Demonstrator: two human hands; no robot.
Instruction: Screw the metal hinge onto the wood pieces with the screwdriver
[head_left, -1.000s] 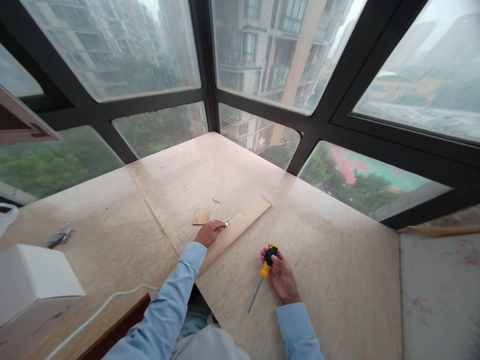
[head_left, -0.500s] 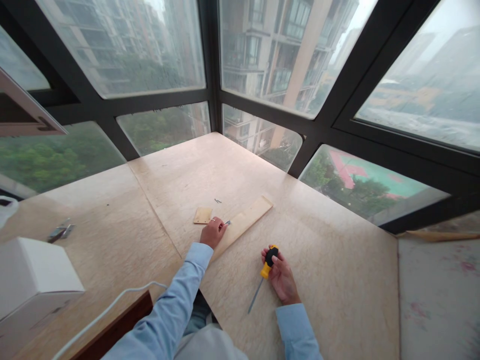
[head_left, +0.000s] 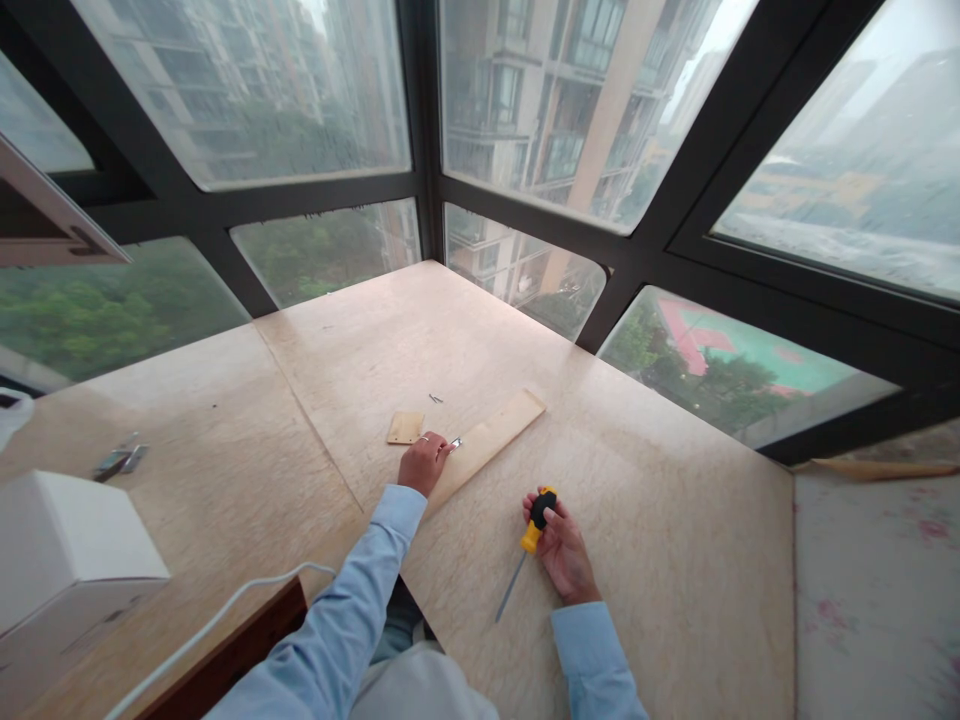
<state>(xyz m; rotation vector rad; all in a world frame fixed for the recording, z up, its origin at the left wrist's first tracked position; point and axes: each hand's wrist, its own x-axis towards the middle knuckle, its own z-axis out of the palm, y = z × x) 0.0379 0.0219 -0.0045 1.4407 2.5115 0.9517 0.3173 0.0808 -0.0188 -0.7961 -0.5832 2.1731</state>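
My left hand (head_left: 422,464) pinches a small shiny metal piece (head_left: 455,443), perhaps a hinge, above the near part of a long wooden board (head_left: 491,440). Its exact kind is too small to make out. A small square wooden piece (head_left: 406,427) with dark holes along its near edge lies just beyond that hand. Farther back are a few small dark screws (head_left: 435,398). My right hand (head_left: 564,550) is closed around the yellow and black handle of a screwdriver (head_left: 533,530). The shaft slants down toward me, its tip pointing left and away from the board.
On the left stand a white box (head_left: 97,530) and some small metal parts (head_left: 124,458). A white cable (head_left: 225,600) crosses the near left edge of the table (head_left: 675,560). Dark-framed windows (head_left: 431,190) border the far sides; a patterned surface (head_left: 870,580) lies at right.
The metal piece in my left hand has turned slightly and shows more of its shiny face. My right hand keeps the screwdriver nearly still.
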